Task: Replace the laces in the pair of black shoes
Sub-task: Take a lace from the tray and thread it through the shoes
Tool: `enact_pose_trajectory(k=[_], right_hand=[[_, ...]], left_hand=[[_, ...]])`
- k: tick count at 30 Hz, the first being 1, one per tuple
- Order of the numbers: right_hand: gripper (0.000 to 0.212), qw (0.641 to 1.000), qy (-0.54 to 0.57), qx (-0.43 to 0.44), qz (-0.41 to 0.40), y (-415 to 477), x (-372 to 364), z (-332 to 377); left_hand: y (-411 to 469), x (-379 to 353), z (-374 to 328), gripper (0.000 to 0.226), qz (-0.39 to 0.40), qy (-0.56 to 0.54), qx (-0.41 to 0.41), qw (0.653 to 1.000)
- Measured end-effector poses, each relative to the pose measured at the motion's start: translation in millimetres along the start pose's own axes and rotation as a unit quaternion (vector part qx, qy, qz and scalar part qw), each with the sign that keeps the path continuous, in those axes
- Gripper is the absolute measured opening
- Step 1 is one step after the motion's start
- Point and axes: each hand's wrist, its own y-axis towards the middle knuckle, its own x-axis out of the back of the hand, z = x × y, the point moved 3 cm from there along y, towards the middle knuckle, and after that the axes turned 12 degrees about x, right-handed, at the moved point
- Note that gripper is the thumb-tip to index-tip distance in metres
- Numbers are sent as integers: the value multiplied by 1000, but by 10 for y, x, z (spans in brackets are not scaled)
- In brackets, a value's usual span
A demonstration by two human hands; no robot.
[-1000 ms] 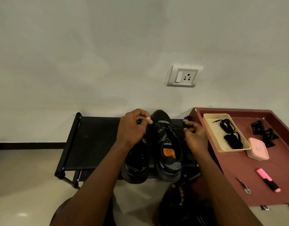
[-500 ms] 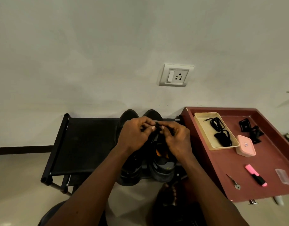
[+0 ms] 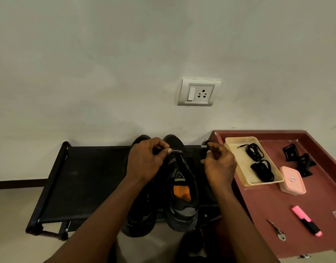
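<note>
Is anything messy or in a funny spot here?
Nothing is spilled or broken. The two black shoes hang their heels over the front edge of the black rack, and the tray of laces sits crooked on the red table.

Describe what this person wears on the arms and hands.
Nothing visible: the left hand and right hand show no gloves, rings, watch or bracelet, and both forearms are uncovered, with no sleeve down to the picture's edge.
</note>
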Motion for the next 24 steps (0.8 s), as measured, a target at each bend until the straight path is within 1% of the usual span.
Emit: enact_pose_trajectory(k=[2,4,6,7,8,11,16,19,22,24], right_hand=[[45,998,14,12,59,-30,-97,21],[52,990,34,63,123,-86,-191,70],[48,977,38,122,169,-132,-260,110],[43,973,34,142,178,-145,-284,117],[39,972,32,152,178,-153,-292,118],[29,973,44,142,176,-123,-294,70],[32,962,43,126,239,-83,-306,27],[23,962,24,156,225,-105,-307,37],[17,964,10,172,202,-101,-314,28],[14,967,-6,166,196,-89,-323,-1]], left_hand=[[16,-92,-40,12,25,16,-12,999],[12,-187,-98,19,60,48,-46,996],[5,-270,-158,22,85,65,-76,991],[4,-298,-175,22,93,62,-80,991],[2,-317,-182,22,96,57,-79,991],[13,-341,-149,20,81,47,-62,994],[24,-306,-92,16,66,17,-46,997],[26,-276,-73,16,60,1,-27,998],[24,-228,-74,22,44,25,-25,998],[6,-209,-63,29,48,76,-20,996]])
